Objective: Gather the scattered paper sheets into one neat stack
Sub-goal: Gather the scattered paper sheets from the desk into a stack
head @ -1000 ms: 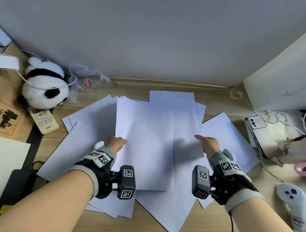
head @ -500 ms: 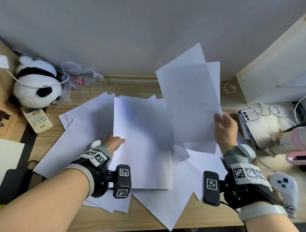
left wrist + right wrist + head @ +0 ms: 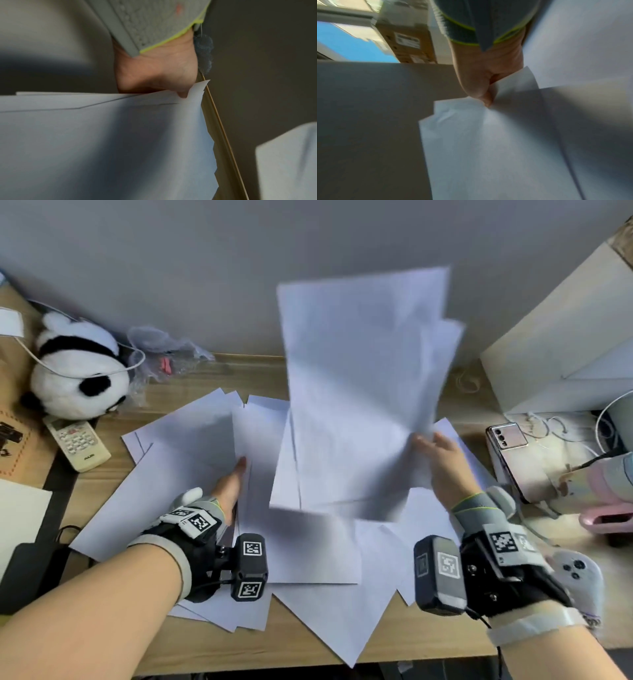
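Several white paper sheets point(image 3: 191, 474) lie fanned and overlapping across the wooden desk point(image 3: 222, 648). My right hand point(image 3: 440, 455) pinches the lower right edge of a bunch of sheets point(image 3: 359, 392), held up in the air above the pile and blurred by motion. The right wrist view shows the thumb pressed on that bunch point(image 3: 496, 142). My left hand point(image 3: 231, 481) is at the left edge of the middle sheets on the desk, its thumb on top. In the left wrist view its fingers are hidden under those sheets point(image 3: 102, 135).
A panda plush point(image 3: 78, 371), a remote point(image 3: 80, 441) and a plastic bag point(image 3: 164, 354) sit at the back left. On the right are a phone point(image 3: 507, 436), a white controller point(image 3: 579, 573), cables, a pink object point(image 3: 609, 508) and a large box point(image 3: 565, 344).
My right hand has picked a bunch of sheets off the right of the pile, lifted it, and now swings it left over the middle. My left hand has slid slightly forward along its sheets' edge.
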`<state>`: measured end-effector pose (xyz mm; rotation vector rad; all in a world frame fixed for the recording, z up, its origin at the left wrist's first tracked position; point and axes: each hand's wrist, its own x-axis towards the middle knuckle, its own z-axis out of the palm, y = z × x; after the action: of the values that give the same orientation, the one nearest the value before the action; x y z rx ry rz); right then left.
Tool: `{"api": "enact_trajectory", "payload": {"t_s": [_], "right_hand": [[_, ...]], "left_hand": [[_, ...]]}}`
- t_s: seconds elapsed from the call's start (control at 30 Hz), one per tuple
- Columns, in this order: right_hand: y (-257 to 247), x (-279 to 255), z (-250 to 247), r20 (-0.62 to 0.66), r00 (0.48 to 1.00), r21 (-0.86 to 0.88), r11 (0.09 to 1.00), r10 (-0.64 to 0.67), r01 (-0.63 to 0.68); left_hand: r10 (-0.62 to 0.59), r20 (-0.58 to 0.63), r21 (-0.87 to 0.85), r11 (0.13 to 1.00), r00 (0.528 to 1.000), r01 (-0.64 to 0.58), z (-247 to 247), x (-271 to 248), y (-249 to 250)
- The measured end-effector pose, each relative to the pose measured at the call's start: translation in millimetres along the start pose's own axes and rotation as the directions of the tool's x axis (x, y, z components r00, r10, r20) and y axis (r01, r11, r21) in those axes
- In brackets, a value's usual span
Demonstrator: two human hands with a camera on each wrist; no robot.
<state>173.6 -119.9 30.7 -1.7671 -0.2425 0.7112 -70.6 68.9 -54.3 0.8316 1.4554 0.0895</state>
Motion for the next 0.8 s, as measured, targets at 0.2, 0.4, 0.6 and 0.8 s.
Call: {"api": "enact_trajectory", "payload": {"t_s": [0.2,0.4,0.6,0.8], "right_hand": [[67,-14,50,0.134,0.956,-0.324,0.923,0.261,-0.206],[84,-10,60,0.041,0.972,-0.479,0.858,0.232,-0.184],[86,16,47,-0.118,0.950,-0.554,0.774,0.290,-0.305],[82,14,48,0.143,0.929,-0.661,0.732,0.341,-0.166]], "left_hand": [[0.034,0.166,-0.138,0.990,0.986,-0.011,-5,4,-2],[0.052,0.124,0.121,0.990,0.991,-0.067,-1,-7,-9],[0.044,0.022,0.224,0.973,0.999,-0.048,-3,0,-13],[0.069,-0.017,0.184,0.981,0.997,-0.065,-9,2,-10]]}}
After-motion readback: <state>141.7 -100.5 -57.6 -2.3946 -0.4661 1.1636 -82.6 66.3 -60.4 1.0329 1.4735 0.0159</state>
